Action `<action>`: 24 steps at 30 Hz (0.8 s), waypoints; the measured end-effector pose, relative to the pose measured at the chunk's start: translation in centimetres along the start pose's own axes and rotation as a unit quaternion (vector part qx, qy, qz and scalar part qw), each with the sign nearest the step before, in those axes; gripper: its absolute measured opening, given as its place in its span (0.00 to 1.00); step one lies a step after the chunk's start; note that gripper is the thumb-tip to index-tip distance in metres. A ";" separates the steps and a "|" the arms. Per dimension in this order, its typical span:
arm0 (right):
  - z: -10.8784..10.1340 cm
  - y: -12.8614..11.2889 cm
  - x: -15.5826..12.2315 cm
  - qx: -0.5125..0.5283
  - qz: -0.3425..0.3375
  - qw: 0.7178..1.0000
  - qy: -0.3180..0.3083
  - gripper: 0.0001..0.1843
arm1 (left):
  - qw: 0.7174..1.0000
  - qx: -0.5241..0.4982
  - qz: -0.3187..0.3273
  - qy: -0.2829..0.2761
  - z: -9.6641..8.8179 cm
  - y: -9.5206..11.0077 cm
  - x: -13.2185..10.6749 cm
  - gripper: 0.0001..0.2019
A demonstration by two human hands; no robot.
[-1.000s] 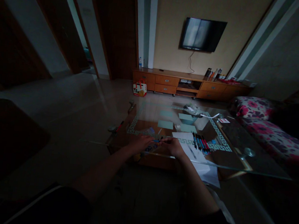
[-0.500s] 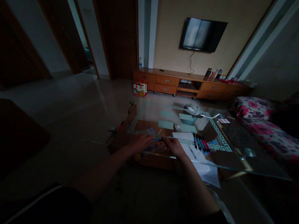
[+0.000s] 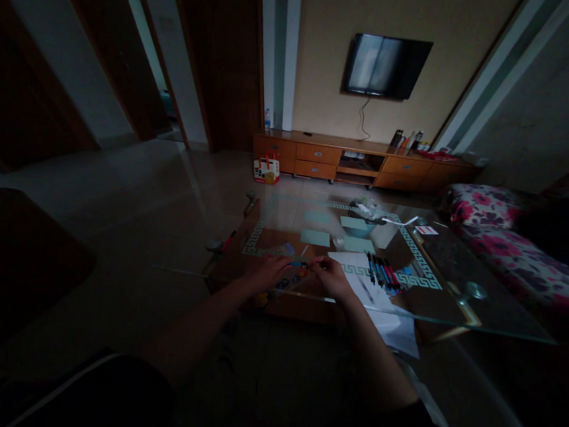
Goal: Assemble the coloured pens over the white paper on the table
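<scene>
Over the near edge of the glass table (image 3: pixel 317 295), a blue pen (image 3: pixel 296 264) with a dark end lies level between my hands. My left hand (image 3: pixel 266 273) is closed around its left part. From the other side, the closed fingers of my right hand (image 3: pixel 332 279) pinch at the dark end, which they partly cover. Right of my hands, several blue, red and black pens (image 3: pixel 383 271) lie in a row across white paper (image 3: pixel 354 266). Clear plastic packaging (image 3: pixel 284 249) is just beyond my left hand. Small colourful items under my hands are too dark to identify.
A basket (image 3: pixel 357 228) with a plastic bag (image 3: pixel 372 210) stands toward the table's far side. More paper (image 3: pixel 398 333) hangs at the near edge. A floral sofa (image 3: pixel 534 255) is on the right; a low wooden cabinet (image 3: pixel 317 153) and a gift bag (image 3: pixel 267 170) stand beyond.
My right fingers have shifted slightly and now cover more of the pen's dark end. My left hand stays almost in place, and the row of pens is unchanged.
</scene>
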State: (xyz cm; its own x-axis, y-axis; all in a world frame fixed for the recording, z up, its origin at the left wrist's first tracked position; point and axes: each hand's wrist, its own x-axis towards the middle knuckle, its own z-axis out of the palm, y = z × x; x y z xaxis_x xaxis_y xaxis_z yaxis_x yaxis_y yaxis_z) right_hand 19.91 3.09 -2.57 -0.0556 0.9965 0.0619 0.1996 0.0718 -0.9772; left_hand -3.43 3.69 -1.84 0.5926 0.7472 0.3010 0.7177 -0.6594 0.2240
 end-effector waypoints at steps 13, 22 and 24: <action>-0.2 0.7 0.4 0.006 0.003 1.000 0.001 0.23 | 1.000 -0.014 -0.017 -0.005 -0.2 0.3 0.0 0.16; 0.0 0.3 0.3 0.058 -0.021 0.998 0.005 0.20 | 1.000 -0.020 -0.017 -0.002 -0.1 0.0 -0.1 0.16; 0.0 0.3 0.3 0.050 -0.025 0.998 0.007 0.20 | 1.000 -0.020 -0.018 -0.001 -0.2 0.1 0.0 0.16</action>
State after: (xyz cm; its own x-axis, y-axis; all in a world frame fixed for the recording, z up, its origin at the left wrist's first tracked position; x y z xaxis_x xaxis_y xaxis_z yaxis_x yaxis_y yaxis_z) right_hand 19.98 3.42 -2.82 -0.0500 0.9924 0.1121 0.0976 0.1166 -0.9884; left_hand -3.45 3.56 -1.63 0.5679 0.7702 0.2902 0.7228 -0.6353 0.2719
